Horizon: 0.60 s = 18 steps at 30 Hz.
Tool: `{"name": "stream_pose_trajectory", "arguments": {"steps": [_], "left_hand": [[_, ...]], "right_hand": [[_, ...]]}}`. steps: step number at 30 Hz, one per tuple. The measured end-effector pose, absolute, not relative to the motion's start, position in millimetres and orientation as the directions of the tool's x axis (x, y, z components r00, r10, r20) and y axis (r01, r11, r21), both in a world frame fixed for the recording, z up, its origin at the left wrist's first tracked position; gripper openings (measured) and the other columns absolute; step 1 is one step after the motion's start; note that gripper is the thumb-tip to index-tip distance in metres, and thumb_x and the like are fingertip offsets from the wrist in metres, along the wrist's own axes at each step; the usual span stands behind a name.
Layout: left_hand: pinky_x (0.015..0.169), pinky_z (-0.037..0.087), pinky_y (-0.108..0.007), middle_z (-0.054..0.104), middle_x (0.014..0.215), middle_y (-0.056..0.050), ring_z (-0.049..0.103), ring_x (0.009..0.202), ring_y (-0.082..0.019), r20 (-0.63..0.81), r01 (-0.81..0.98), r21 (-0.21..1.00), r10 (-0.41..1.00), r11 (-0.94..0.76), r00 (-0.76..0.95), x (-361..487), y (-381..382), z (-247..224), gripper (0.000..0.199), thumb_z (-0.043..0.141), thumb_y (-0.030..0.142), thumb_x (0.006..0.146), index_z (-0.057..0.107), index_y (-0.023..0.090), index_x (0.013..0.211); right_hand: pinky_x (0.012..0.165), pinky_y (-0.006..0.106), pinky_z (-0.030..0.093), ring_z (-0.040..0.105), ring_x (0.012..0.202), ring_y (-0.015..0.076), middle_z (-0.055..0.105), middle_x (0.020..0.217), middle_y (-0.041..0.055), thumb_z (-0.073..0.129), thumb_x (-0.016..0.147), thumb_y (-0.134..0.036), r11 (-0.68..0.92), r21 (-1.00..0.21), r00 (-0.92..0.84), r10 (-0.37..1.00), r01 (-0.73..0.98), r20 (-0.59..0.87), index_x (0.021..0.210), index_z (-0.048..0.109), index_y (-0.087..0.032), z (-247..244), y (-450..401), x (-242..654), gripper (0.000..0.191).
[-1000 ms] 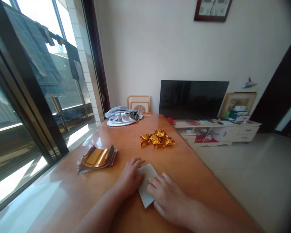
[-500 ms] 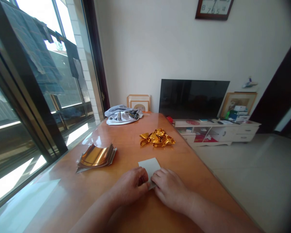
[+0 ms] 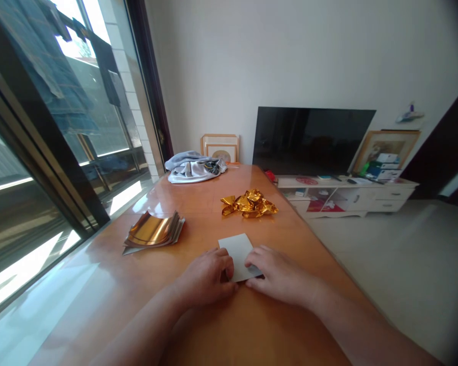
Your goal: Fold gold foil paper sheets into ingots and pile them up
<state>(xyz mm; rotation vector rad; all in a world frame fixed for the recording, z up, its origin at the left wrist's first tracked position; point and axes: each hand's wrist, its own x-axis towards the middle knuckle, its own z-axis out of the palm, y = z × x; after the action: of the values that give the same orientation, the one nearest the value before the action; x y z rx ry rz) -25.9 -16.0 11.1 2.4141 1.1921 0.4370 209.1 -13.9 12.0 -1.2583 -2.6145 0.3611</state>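
Observation:
A small pale grey-white sheet of paper point(image 3: 237, 250) lies on the wooden table in front of me. My left hand point(image 3: 208, 277) is closed at its lower left edge, with the fingers curled and the thumb near the bottom corner. At the right side, my right hand point(image 3: 278, 274) has its fingertips on top of the sheet and its thumb by the near edge. Both hands hide parts of the paper. Gold foil shapes point(image 3: 250, 204), creased and shiny, are heaped beyond the sheet. To the left sits a curled stack of gold-faced sheets point(image 3: 152, 231).
The glossy table point(image 3: 290, 239) runs away from me. Bundled grey cloth point(image 3: 194, 170) rests at its far end. A television point(image 3: 313, 140) on a white cabinet point(image 3: 389, 201) stands to the right, and a sliding window point(image 3: 57, 168) lines the left side.
My right hand has slid right, away from my left hand, to the sheet's right side, uncovering more of the paper. My left hand stays at the left edge. The view has tilted downward slightly.

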Motion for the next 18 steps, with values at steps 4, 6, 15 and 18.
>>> {"name": "stream_pose_trajectory", "arguments": {"steps": [4, 6, 15, 18], "left_hand": [[0.068, 0.038, -0.027, 0.059, 0.087, -0.003, 0.053, 0.083, -0.019, 0.088, 0.675, 0.48, 0.796, -0.56, 0.598, -25.4, -17.0, 13.0, 0.011, 0.071, 0.025, 0.071, 0.061, 0.021, 0.074], [0.069, 0.039, -0.028, 0.059, 0.087, -0.004, 0.053, 0.084, -0.02, 0.091, 0.67, 0.483, 0.793, -0.564, 0.602, -25.0, -17.0, 12.7, 0.009, 0.07, 0.024, 0.072, 0.061, 0.021, 0.073], [0.072, 0.04, -0.029, 0.059, 0.084, -0.004, 0.053, 0.082, -0.019, 0.124, 0.622, 0.539, 0.785, -0.567, 0.608, -26.0, -15.0, 9.7, 0.012, 0.06, 0.017, 0.078, 0.06, 0.02, 0.067], [0.072, 0.04, -0.029, 0.06, 0.084, -0.005, 0.053, 0.082, -0.019, 0.112, 0.628, 0.545, 0.79, -0.556, 0.602, -27.1, -14.2, 10.9, 0.012, 0.061, 0.018, 0.078, 0.06, 0.02, 0.066]], "right_hand": [[0.076, 0.027, 0.038, 0.056, 0.092, 0.0184, 0.063, 0.097, 0.0017, 0.073, 0.08, -0.032, 0.565, -0.348, -0.598, 0.801, 0.748, 0.014, 0.094, 0.066, -0.023, 15.2, -7.4, 221.5, 0.018], [0.076, 0.027, 0.038, 0.056, 0.09, 0.0176, 0.063, 0.095, 0.0012, 0.071, 0.082, -0.03, 0.576, -0.374, -0.623, 0.782, 0.727, -0.007, 0.09, 0.066, -0.023, 15.0, -3.6, 225.9, 0.012], [0.077, 0.026, 0.042, 0.058, 0.084, 0.0168, 0.064, 0.093, 0.003, 0.064, 0.086, -0.025, 0.598, -0.472, -0.686, 0.728, 0.647, -0.019, 0.091, 0.074, -0.022, 10.8, 7.7, 234.7, 0.011], [0.076, 0.026, 0.042, 0.058, 0.084, 0.0166, 0.065, 0.091, 0.0033, 0.061, 0.089, -0.026, 0.589, -0.507, -0.693, 0.72, 0.63, -0.025, 0.091, 0.075, -0.021, 12.4, 9.3, 235.0, 0.015]]}}
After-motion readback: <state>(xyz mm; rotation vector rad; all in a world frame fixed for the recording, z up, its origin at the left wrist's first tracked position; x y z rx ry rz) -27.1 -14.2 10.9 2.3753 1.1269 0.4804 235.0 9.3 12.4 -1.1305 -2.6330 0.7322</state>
